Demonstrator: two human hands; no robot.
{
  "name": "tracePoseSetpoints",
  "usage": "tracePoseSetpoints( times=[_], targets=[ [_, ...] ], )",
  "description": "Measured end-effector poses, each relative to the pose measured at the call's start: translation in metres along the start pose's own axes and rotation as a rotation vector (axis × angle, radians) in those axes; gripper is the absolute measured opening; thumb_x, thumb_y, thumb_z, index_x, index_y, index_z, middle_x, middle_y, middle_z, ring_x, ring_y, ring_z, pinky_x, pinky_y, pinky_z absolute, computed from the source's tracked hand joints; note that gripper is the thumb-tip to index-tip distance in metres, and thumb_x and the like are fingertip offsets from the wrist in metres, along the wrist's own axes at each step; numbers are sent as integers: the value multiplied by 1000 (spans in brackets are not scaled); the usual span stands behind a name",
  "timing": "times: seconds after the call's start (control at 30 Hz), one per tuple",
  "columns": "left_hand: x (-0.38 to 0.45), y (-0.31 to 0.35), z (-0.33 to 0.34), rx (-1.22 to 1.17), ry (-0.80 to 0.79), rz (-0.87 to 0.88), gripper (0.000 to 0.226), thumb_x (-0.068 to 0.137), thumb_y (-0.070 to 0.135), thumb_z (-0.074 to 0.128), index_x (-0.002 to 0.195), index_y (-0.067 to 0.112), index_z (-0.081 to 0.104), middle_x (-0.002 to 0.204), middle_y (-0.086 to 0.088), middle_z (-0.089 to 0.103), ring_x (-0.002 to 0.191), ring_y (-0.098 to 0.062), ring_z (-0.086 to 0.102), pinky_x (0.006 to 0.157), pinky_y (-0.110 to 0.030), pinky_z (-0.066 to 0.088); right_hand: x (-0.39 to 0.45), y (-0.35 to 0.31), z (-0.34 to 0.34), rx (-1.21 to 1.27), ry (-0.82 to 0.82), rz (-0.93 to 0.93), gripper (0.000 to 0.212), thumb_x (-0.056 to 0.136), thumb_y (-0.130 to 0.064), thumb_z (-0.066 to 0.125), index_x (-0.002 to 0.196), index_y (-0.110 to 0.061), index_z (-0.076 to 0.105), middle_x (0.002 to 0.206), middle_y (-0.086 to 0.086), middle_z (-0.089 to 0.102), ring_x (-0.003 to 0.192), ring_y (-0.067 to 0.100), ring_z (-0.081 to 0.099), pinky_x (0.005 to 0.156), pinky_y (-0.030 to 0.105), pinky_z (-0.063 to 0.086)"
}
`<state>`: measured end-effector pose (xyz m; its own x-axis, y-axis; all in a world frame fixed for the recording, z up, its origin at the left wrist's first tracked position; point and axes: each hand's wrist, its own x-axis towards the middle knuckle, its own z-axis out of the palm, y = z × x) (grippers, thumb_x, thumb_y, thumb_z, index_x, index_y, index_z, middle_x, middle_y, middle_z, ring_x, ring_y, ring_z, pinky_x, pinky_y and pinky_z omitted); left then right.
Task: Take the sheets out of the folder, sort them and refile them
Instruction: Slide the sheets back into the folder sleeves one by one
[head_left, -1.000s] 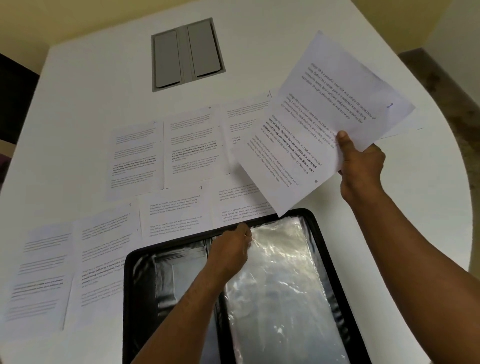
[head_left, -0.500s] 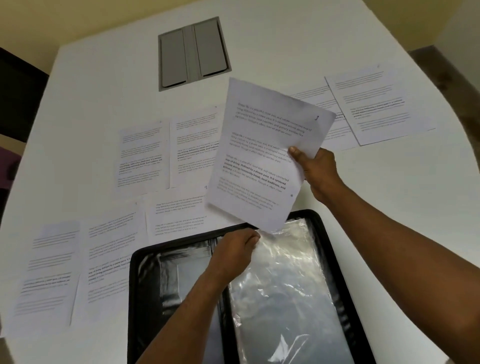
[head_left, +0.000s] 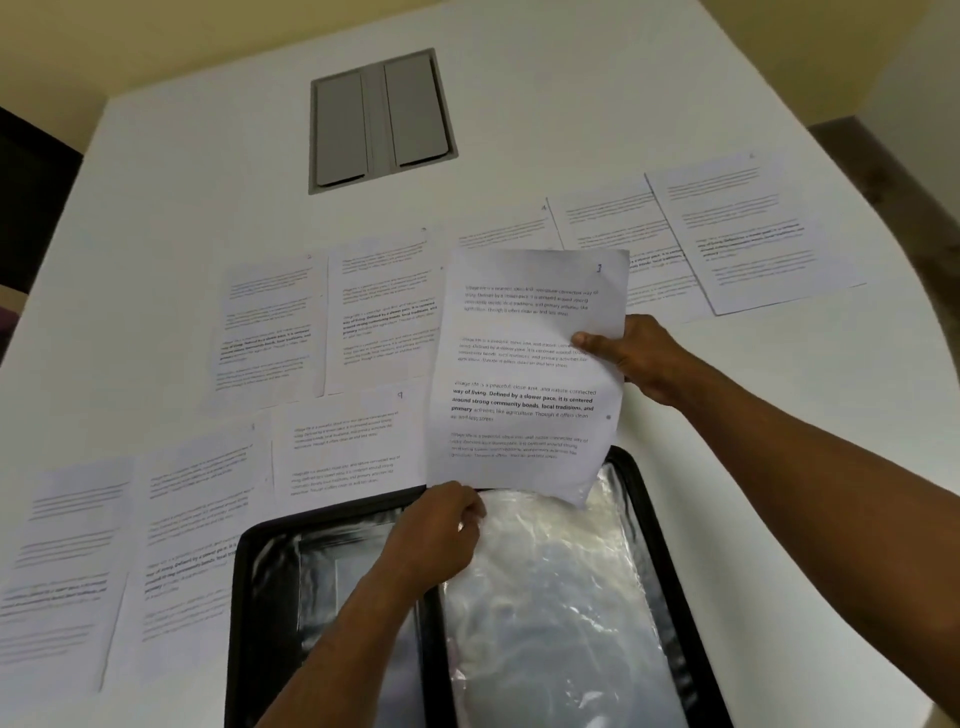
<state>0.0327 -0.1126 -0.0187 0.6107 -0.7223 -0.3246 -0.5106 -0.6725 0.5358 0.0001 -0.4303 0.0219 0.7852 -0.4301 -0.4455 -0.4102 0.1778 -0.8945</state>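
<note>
A black folder (head_left: 244, 597) lies open at the table's near edge, with clear plastic sleeves (head_left: 550, 597) on its right half. My right hand (head_left: 634, 358) grips a printed sheet (head_left: 524, 374) by its right edge and holds it upright over the folder's top edge. The sheet's lower corner touches the top of the sleeves. My left hand (head_left: 441, 530) pinches the top edge of a sleeve right below the sheet. Several other printed sheets (head_left: 384, 306) lie spread in rows across the white table (head_left: 208, 171).
A grey recessed cable hatch (head_left: 382, 122) sits in the table behind the sheets. Two sheets (head_left: 743, 228) lie at the far right near the table's curved edge. More sheets (head_left: 67, 561) cover the near left. A dark chair shows at the far left.
My right hand has brought the sheet down and leftward from high on the right, turning it upright, until its lower edge reaches the sleeve. My left hand has stayed on the sleeve's top edge.
</note>
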Motion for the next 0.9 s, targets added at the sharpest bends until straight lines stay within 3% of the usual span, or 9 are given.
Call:
tracePoseSetpoints(
  times=[0.23, 0.33, 0.47, 0.63, 0.77, 0.9],
  targets=[
    [3, -5, -1, -33, 15, -23, 8, 91, 27, 54, 92, 31, 61, 83, 17, 62, 81, -1, 56, 74, -27, 50, 21, 10, 4, -42, -1, 25, 41, 82, -25, 77, 117, -9, 65, 108, 8, 71, 96, 23, 69, 74, 35, 57],
    [6, -5, 0, -34, 16, -54, 8, 91, 28, 55, 94, 31, 62, 87, 16, 62, 82, -2, 57, 76, -29, 51, 25, 19, 7, -78, -110, 70, 39, 81, -26, 77, 116, -13, 66, 109, 6, 72, 98, 22, 69, 80, 38, 58],
    [7, -4, 1, -58, 32, -65, 8, 90, 24, 57, 91, 28, 63, 83, 14, 63, 78, -2, 57, 72, -25, 49, 32, 29, -3, -19, -87, 112, 46, 81, -23, 77, 122, -9, 64, 114, 9, 71, 103, 26, 68, 91, 46, 55],
    [9, -5, 2, -88, 26, -94, 10, 86, 19, 59, 87, 27, 64, 82, 12, 64, 75, -4, 58, 71, -24, 50, 34, 40, 2, -130, -235, 162, 51, 79, -23, 80, 126, -13, 62, 113, 5, 71, 103, 22, 68, 91, 43, 56],
    [12, -4, 6, -74, 36, -97, 7, 87, 22, 60, 91, 26, 65, 83, 11, 63, 76, -6, 57, 72, -27, 50, 38, 41, 16, -114, -178, 103, 44, 80, -23, 79, 119, -14, 63, 114, 6, 70, 101, 22, 68, 90, 43, 56],
    [12, -5, 5, -55, 49, -73, 8, 89, 23, 60, 94, 23, 67, 88, 9, 65, 80, -7, 58, 75, -27, 49, 39, 36, 20, -293, -337, 113, 38, 80, -24, 79, 114, -18, 64, 109, 3, 71, 98, 20, 69, 84, 37, 58]
  ],
)
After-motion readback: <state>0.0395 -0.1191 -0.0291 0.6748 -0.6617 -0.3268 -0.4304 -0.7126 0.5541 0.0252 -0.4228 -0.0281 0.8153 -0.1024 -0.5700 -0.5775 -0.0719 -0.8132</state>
